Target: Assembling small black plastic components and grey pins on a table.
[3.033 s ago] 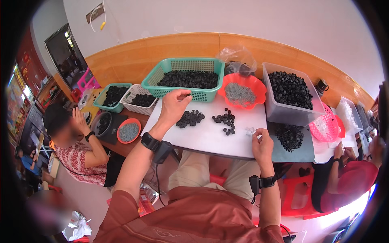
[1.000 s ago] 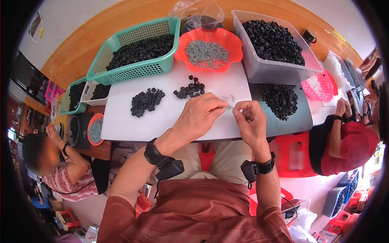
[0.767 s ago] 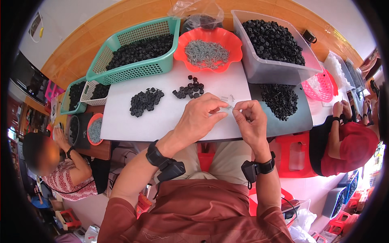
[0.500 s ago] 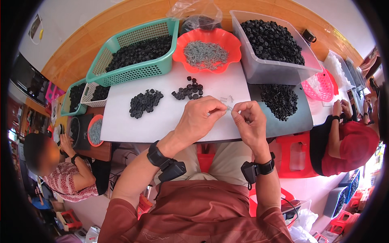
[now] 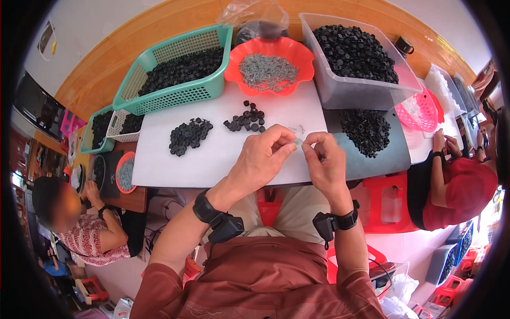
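Observation:
My left hand (image 5: 263, 159) and my right hand (image 5: 325, 162) meet over the front edge of the white board (image 5: 212, 159), fingertips pinched together on a small pale part (image 5: 299, 141) between them. Both wrists wear black bands. Two piles of small black caps lie on the board: one (image 5: 189, 134) to the left, a smaller one (image 5: 246, 119) just beyond my left hand. A few tiny pale pieces (image 5: 297, 128) lie on the board near my fingers.
At the back stand a green basket of black caps (image 5: 178, 72), an orange bowl of grey pieces (image 5: 268, 66) and a clear tub of black caps (image 5: 356, 56). A loose heap of caps (image 5: 366, 130) lies on grey board. A pink basket (image 5: 422, 109) sits right. People sit at both sides.
Three seconds ago my left hand reached to the green basket and my right rested on the board. Since one second ago both hands stay pinched together with only slight finger movement.

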`<state>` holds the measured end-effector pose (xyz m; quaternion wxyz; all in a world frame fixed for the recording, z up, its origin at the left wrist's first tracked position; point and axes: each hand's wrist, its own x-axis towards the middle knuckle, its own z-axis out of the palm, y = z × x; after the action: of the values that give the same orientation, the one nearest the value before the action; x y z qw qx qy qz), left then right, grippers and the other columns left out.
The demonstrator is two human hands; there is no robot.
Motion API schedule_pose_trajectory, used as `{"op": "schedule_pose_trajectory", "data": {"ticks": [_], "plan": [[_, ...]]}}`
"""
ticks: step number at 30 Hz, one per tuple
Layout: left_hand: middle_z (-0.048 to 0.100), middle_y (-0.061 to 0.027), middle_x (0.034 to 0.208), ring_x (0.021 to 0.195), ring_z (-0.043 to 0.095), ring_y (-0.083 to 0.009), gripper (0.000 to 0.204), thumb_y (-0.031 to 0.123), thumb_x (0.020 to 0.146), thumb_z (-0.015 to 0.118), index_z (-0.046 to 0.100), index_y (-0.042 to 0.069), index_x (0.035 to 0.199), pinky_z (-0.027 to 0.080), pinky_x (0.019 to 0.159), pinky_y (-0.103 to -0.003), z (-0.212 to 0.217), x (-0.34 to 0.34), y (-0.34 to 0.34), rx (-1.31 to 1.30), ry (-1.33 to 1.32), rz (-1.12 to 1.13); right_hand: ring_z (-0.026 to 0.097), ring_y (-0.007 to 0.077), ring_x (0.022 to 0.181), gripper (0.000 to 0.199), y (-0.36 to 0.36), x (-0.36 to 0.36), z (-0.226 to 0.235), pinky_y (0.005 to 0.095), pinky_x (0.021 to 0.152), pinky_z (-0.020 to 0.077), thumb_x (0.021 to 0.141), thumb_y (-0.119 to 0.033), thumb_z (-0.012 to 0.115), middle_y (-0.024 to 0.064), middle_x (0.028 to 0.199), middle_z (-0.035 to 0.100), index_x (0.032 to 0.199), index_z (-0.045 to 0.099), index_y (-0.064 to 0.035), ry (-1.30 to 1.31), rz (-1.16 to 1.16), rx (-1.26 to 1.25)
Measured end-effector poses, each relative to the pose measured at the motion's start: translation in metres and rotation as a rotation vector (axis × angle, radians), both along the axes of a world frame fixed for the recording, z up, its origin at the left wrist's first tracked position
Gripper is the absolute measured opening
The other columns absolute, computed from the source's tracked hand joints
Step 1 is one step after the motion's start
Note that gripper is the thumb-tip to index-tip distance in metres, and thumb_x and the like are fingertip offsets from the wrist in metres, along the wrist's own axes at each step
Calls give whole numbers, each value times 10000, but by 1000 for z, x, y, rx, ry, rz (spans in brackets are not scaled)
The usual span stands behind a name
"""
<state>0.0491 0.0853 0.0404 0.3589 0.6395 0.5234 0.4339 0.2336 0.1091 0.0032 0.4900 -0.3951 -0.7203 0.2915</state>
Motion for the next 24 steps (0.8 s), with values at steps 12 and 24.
{"op": "schedule_pose_trajectory", "data": {"ticks": [12,24], "plan": [[716,-145,904,813,698,-316,155,89,865,717,690,3,991,554,715,-394,-17,2,13,353,436,53,640,349,875,293,6,3,3,385,772,524,970,57,556,184,1036,617,1252,601,-8,-91,-3,204],[709,-123,912,814,700,-261,165,57,838,757,706,6,986,556,666,-356,-19,0,5,351,375,89,623,327,809,247,3,1,8,378,733,511,958,64,553,182,997,607,1194,593,-1,-20,1,83]]}}
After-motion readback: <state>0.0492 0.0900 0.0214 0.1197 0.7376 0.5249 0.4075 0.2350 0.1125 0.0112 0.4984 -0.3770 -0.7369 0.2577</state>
